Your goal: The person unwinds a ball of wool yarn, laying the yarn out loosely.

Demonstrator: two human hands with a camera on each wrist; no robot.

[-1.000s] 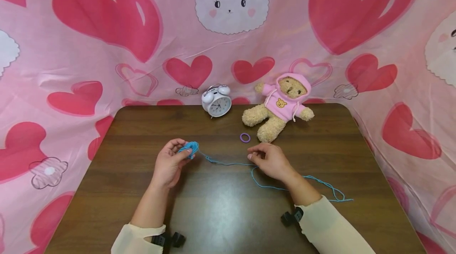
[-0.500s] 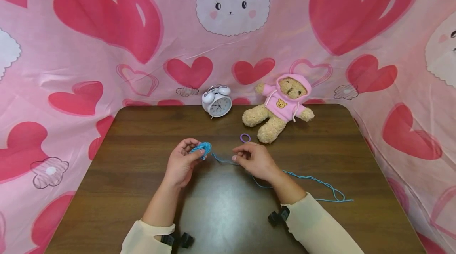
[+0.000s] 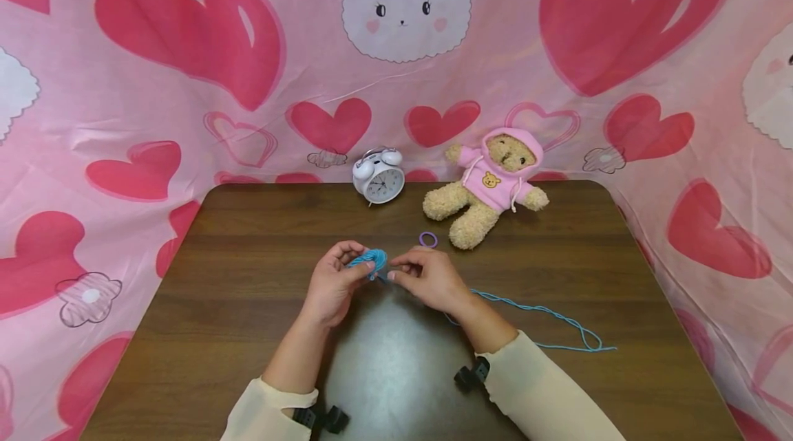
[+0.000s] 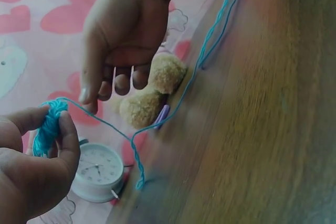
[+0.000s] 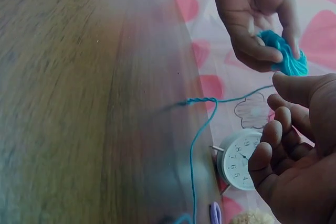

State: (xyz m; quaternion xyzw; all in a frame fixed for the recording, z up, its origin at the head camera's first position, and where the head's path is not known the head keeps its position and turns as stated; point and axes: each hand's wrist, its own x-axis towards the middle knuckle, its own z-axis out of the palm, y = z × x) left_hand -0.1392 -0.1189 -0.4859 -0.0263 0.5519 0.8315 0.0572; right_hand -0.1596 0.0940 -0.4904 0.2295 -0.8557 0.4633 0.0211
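Note:
In the head view, my left hand (image 3: 331,286) pinches a small wound bundle of blue yarn (image 3: 374,261) between thumb and fingers, above the table's middle. My right hand (image 3: 430,283) is just right of it, fingers bent and thumb tip apart from the index fingertip. A strand (image 4: 113,127) leaves the bundle and passes close by the right fingertips. Further along, it kinks into a short twisted piece (image 5: 202,99). The loose yarn tail (image 3: 548,310) trails behind the right wrist onto the table's right side, ending in a loop; part of it is hidden under the right forearm.
A purple ring (image 3: 428,239) lies just beyond the right hand. Behind it a teddy bear (image 3: 489,183) in a pink hoodie leans at the back edge, and a white alarm clock (image 3: 379,178) stands to its left. The wooden table (image 3: 217,289) backs onto pink heart-patterned cloth.
My left hand has moved right with the yarn bundle, and my right hand has moved left toward it. The stretch of strand between the hands has shortened.

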